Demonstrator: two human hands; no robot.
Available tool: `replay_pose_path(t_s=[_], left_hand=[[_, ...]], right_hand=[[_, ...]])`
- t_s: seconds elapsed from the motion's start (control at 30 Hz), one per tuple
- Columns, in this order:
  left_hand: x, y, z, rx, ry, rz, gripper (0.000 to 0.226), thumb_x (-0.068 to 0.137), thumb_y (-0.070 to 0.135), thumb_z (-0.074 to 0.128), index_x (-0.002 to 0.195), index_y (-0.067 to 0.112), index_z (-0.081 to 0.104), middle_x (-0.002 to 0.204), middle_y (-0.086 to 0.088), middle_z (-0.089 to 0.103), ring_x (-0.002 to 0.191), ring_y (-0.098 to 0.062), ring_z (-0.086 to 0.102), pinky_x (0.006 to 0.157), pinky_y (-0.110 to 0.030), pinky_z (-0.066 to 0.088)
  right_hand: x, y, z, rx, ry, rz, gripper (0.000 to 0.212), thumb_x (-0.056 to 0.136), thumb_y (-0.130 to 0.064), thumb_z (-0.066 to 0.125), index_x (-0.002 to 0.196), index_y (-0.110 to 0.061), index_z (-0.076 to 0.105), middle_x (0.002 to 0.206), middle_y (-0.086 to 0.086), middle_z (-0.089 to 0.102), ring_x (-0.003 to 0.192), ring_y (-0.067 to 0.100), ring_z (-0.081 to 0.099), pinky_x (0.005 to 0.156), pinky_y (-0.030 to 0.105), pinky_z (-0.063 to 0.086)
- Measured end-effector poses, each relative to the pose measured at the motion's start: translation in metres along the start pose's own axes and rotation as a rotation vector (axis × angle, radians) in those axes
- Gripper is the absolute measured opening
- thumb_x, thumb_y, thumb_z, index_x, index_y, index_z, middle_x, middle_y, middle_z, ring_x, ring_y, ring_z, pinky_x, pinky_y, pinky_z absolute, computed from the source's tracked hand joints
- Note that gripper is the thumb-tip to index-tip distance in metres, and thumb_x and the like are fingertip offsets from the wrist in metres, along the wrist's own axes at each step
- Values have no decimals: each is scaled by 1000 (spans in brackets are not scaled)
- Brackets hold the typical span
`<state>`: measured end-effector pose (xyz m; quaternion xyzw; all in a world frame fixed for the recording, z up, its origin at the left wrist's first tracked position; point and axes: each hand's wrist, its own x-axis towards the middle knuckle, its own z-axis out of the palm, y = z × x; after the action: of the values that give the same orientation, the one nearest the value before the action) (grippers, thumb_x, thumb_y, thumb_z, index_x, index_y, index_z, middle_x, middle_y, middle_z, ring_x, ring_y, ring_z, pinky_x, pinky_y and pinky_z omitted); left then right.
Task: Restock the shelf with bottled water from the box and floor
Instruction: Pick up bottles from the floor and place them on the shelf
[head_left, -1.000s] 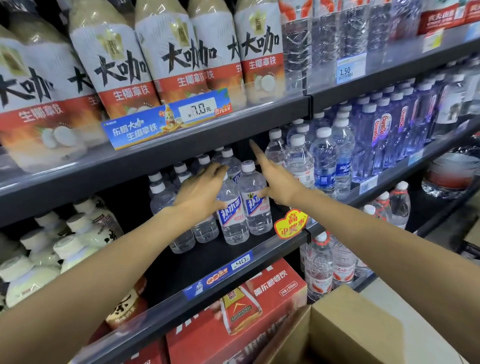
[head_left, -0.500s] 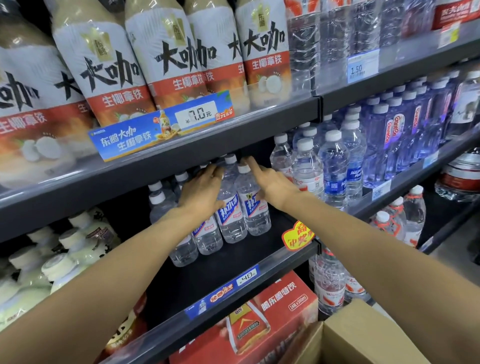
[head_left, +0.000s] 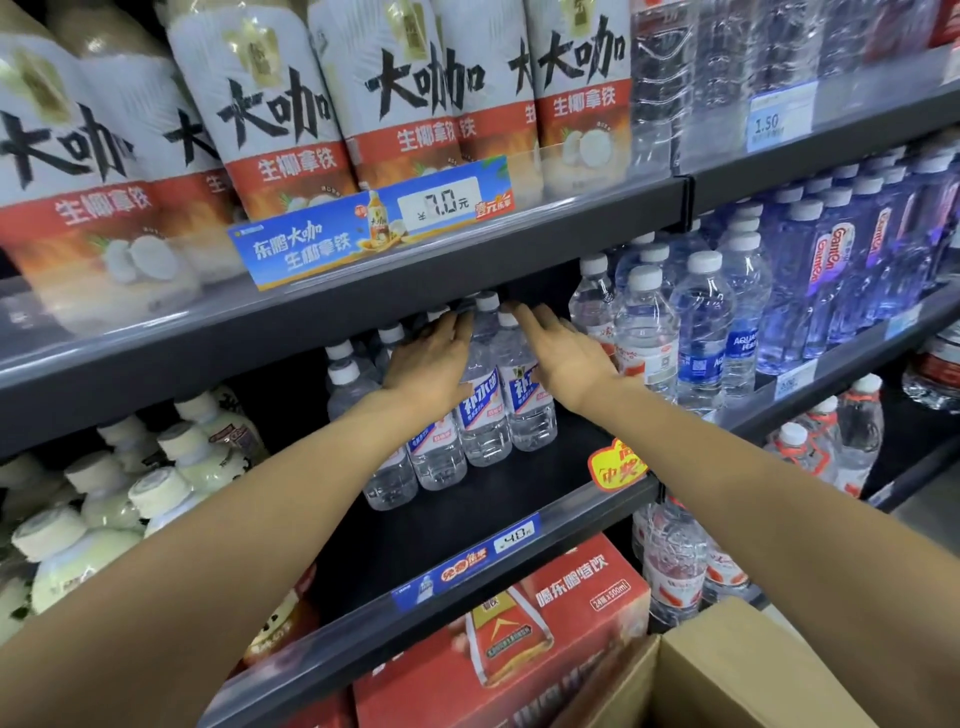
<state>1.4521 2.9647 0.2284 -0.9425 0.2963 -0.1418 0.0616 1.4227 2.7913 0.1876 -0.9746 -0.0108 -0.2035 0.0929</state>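
Two clear water bottles with blue-and-white labels (head_left: 485, 410) (head_left: 527, 400) stand side by side on the dark middle shelf (head_left: 467, 525). My left hand (head_left: 431, 364) cups the left one from its left side, thumb across the label. On the other side, my right hand (head_left: 563, 356) presses against the right bottle, fingers stretched toward the back. More bottles of the same kind (head_left: 395, 478) stand in a row to the left, partly hidden by my left forearm. An open cardboard box (head_left: 727, 670) sits at the bottom right.
Other water brands (head_left: 696, 332) fill the shelf to the right. Large coffee-drink bottles (head_left: 280, 119) line the shelf above, whose edge hangs low over my fingers. White-capped bottles (head_left: 171, 483) stand at the left, and a red carton (head_left: 519, 639) lies below.
Both hands have closed in around the two bottles and reached deeper under the upper shelf. The bottles have slid slightly toward the back, and my view has come closer.
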Motion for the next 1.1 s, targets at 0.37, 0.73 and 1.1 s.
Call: replay_pose_path(t_s=[0.37,0.73,1.1], left_hand=[[-94,-5,-32,-79,176,150,64,90,19,56,148,17,31,152,-2,34,138,-24,35,109,-40,38],[-267,-52,-64,-99,218,3,43,94,20,53,137,19,47,133,0,51,122,-21,49,86,-39,52],[-468,-137,-27,-44,107,-285,41,94,21,51,134,18,47,124,-4,57,113,-28,56,76,-42,55]], right_hand=[[-65,-57,-44,-191,26,-195,58,90,-14,56,143,-12,33,138,11,41,125,31,42,90,41,45],[-163,-178,-64,-232,-75,-520,41,99,-27,44,137,-13,40,129,8,52,116,28,51,90,41,43],[-234,-336,-19,-163,-129,-866,33,98,-33,45,127,-18,47,119,1,57,112,26,56,80,38,44]])
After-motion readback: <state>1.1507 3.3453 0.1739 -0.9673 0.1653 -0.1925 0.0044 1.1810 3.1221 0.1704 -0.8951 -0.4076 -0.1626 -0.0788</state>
